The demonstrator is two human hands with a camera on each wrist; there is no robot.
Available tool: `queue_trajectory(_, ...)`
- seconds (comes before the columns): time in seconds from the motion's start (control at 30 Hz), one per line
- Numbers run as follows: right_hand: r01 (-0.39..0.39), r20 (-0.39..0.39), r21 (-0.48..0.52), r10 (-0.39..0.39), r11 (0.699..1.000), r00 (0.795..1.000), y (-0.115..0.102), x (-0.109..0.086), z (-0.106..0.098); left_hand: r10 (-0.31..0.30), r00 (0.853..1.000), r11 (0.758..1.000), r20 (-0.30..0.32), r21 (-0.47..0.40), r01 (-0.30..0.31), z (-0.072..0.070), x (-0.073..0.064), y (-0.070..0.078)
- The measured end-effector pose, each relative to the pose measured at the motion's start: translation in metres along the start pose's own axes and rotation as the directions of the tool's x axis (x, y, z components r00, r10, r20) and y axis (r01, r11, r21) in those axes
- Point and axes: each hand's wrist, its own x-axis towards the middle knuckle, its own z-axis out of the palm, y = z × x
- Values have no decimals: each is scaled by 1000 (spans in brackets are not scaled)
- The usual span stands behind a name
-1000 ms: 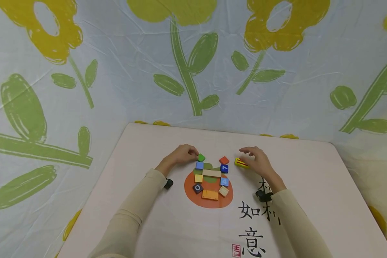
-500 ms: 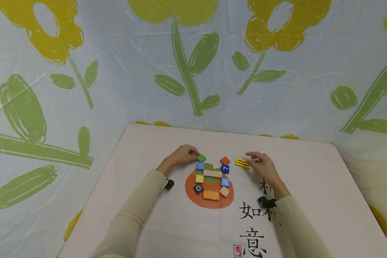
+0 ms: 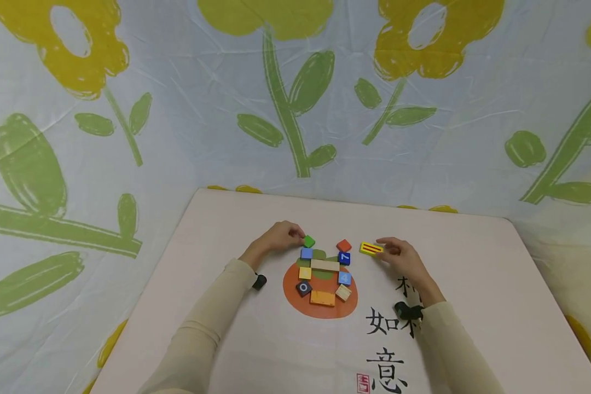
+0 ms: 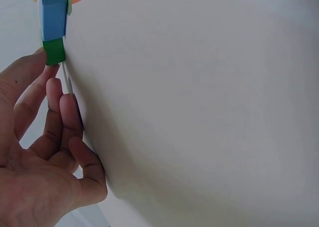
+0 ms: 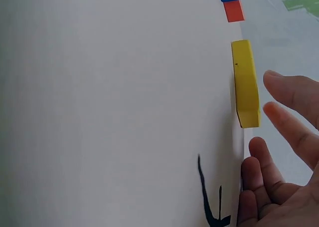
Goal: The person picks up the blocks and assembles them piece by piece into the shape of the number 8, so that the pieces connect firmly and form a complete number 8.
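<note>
My left hand (image 3: 282,236) pinches a small green block (image 3: 309,241) between thumb and forefinger. In the left wrist view, the green block (image 4: 54,51) lies right by a light-blue block (image 4: 53,17), and the other fingers are curled beneath. My right hand (image 3: 401,256) is at the right end of a yellow block with red stripes (image 3: 371,249). Seen from the right wrist, its thumb and forefinger (image 5: 291,95) are apart from the yellow block (image 5: 245,82). An orange-red block (image 3: 343,245) sits between the two hands, above a dark-blue block marked 7 (image 3: 343,258).
Several blocks form an outline over a printed orange shape (image 3: 289,290): a long wooden block (image 3: 325,265), a wide orange block (image 3: 322,298) and small squares. Black characters (image 3: 385,323) are printed on the pale tabletop (image 3: 256,339). A flower-patterned cloth (image 3: 187,109) stands behind.
My right hand has moved off the yellow block to the right and slightly down, baring its stripes; the block has turned slightly. The left hand stays at the green block.
</note>
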Motion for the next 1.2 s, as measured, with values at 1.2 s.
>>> queue_trajectory(1.2, -8, -5, -113, 7, 994, 1000, -2, 1, 3, -24, 1000, 999, -10, -24, 24, 1, -1, -1)
